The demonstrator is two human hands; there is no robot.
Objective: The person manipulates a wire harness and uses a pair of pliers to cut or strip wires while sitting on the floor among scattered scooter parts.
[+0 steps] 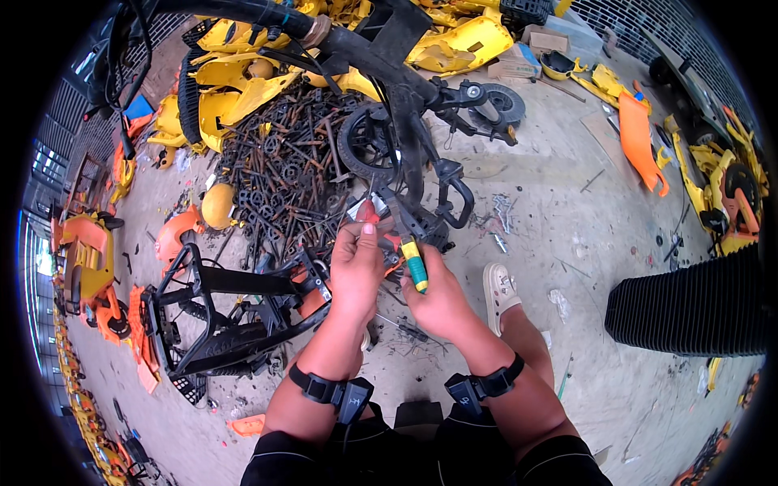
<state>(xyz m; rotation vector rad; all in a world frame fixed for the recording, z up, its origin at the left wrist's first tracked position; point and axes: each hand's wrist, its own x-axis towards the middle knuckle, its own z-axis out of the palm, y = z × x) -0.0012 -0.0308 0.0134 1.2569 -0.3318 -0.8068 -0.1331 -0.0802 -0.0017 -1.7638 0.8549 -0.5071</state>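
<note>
My right hand is closed around a hand tool with a yellow-and-green grip. The tool's grey metal end points up and away; its exact kind is unclear. Close on the left, my left hand pinches a small red piece between thumb and fingers. Both hands meet at the lower end of a black scooter frame, which leans in from the top. What the metal end touches is hard to make out. A black wheel is beside the frame.
Left of the hands lies another black frame. Behind it spreads a heap of dark metal parts, with yellow panels beyond. A black ribbed stack stands at right; an orange panel lies farther back. My shoe is near my right hand.
</note>
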